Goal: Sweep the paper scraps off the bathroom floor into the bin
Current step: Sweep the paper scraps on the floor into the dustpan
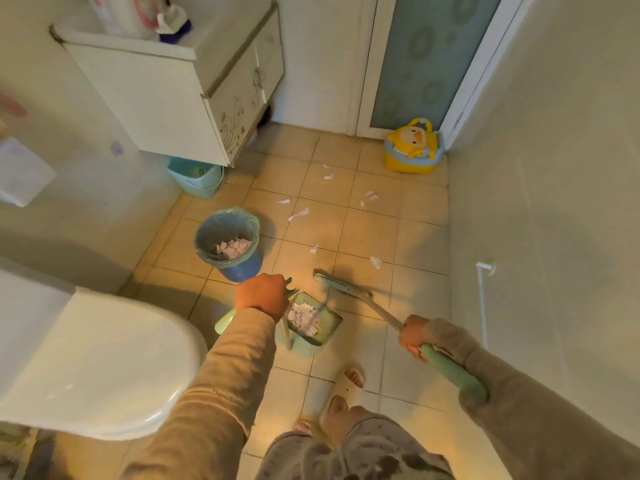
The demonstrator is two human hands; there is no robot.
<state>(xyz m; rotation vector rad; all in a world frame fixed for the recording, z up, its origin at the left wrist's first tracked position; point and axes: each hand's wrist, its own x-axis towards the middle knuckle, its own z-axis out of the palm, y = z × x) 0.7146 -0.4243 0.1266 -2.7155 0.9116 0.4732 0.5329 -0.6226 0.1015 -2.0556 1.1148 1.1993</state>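
Our left hand (pixel 262 295) grips the dustpan (pixel 313 323), loaded with scraps, at frame centre. Our right hand (pixel 414 336) clenches the broom (pixel 341 289) handle. The bin (pixel 228 242), centre-left, already holds scraps. Loose scraps (pixel 299 213) remain upper centre; we judge the task partly complete.

No text, label, brand, number or sign can be read anywhere in this view. The white bottles with pink markings (pixel 117 12) on the far left cabinet top carry printing, but it is too blurred to make out. The dark pattern on the cream cabinet door (pixel 239 112) is a floral ornament, not lettering. The torn white paper scraps (pixel 298 214) on the tan floor tiles and those in the blue bin (pixel 228 244) show no legible writing.
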